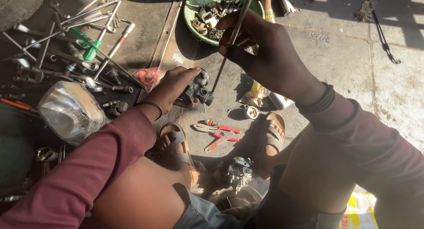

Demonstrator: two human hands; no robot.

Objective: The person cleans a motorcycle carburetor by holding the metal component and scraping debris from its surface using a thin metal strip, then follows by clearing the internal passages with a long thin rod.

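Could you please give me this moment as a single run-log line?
left hand: grips small dark carburettor | right hand: holds thin metal rod angled into it | nearby: red-handled pliers, green bowl

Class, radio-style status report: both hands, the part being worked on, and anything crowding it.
Left hand grips dark carburetor. Right hand holds thin rod, tip at carburetor. Pliers on ground below; green bowl of parts behind.

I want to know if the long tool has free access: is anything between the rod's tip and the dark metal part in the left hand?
Nothing visible does. The right hand holds the thin rod, which slants down to the dark metal part gripped by the left hand; its lower end meets the part directly.
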